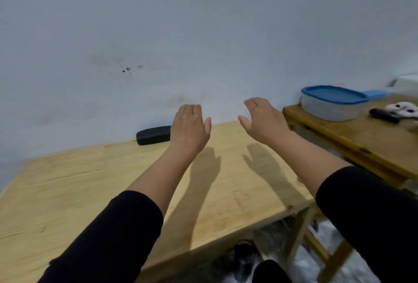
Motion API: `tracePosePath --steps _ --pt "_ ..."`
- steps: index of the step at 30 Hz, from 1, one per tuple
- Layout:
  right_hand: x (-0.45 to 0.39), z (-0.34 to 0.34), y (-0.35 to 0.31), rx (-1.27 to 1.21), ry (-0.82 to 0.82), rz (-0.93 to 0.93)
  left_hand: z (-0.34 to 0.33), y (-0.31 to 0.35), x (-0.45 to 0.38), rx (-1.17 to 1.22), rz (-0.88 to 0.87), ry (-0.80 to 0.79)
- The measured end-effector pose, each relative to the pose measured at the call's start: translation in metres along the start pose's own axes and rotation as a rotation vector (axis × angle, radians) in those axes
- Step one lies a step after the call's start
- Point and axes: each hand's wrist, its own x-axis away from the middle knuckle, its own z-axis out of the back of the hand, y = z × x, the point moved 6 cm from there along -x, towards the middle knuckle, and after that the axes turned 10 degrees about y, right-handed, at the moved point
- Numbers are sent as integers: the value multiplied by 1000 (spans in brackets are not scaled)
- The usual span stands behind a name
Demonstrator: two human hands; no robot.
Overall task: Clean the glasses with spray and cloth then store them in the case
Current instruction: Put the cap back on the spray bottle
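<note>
No brand, label or legible writing anywhere in view. Black glasses case [153, 135] closed and lying along the far edge of the wooden desk [67, 192], against the wall, its right end hidden behind the left hand [190, 128]. Glasses, spray and cloth not made out. Left hand raised above the far part of the desk, back toward the camera, fingers bent downward and loosely together, thumb out to the side, holding nothing. Right hand [262, 120] level with it and well apart, same pose mirrored, fingers relaxed and drooping forward, thumb pointing toward the other hand, likewise empty. Both forearms bare, black sleeves pushed up near the elbows, two hand shadows cast on the desk top. On a second desk [362, 142] to the right, a pale container with a blue lid [332, 103] near its far edge; beside it a black object [384, 115] and something pink-white [402, 109], blurred and cut by the frame edge. Dark shapes under the near desk, too blurred to identify.
</note>
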Motion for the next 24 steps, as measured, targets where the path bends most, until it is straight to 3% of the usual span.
tracePosePath --steps 6,11,16,24 --pt "31 40 62 22 71 -120 -30 59 18 138 -56 -43" --pt "71 51 101 -42 124 -225 -69 94 54 234 -45 -196" --pt "125 40 120 -206 221 -377 -109 113 94 282 -2 -405" --pt "185 -1 135 -532 344 -578 -136 112 119 272 14 -465"
